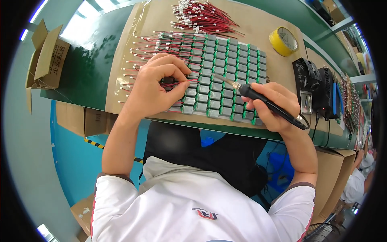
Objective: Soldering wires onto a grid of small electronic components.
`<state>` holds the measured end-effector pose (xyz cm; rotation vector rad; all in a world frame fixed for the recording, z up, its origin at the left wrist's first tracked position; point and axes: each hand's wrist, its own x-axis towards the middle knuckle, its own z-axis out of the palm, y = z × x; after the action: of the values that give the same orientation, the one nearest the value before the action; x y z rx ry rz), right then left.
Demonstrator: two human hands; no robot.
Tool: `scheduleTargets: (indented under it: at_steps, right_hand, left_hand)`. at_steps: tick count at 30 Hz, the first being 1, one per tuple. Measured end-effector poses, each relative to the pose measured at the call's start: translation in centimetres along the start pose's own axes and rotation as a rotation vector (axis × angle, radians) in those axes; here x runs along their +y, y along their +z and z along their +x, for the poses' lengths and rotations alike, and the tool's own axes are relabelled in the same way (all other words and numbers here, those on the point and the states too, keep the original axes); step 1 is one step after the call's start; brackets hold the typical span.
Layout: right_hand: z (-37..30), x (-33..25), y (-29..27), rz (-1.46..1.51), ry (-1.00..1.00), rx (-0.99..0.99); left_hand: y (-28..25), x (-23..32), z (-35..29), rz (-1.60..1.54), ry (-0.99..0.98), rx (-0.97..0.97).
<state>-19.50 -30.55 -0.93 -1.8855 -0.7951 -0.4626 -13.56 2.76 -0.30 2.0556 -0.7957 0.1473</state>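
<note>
One shirt; right hand grips one soldering iron, left hand pinches red wire

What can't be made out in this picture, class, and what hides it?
Head view: what lies under the left hand; the hand covers it.
Head view: whether the soldering iron touches the grey blocks; its tip is too small.
Head view: what the people at far right are doing; small, blurred.
</note>
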Motion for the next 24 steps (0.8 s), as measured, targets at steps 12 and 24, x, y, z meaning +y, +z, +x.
scheduleTargets:
  at_steps: [12, 24]
  right_hand:
    - [0.24, 0.37, 0.45, -0.022, -0.015, -0.122]
    - [0.66, 0.15, 0.39, -0.061, -0.041, -0.170]
  left_hand:
    - [0.31, -0.39, 0.16, 0.045, 0.034, -0.009]
    - [0.58, -0.50, 0.19, 0.064, 0.041, 0.001]
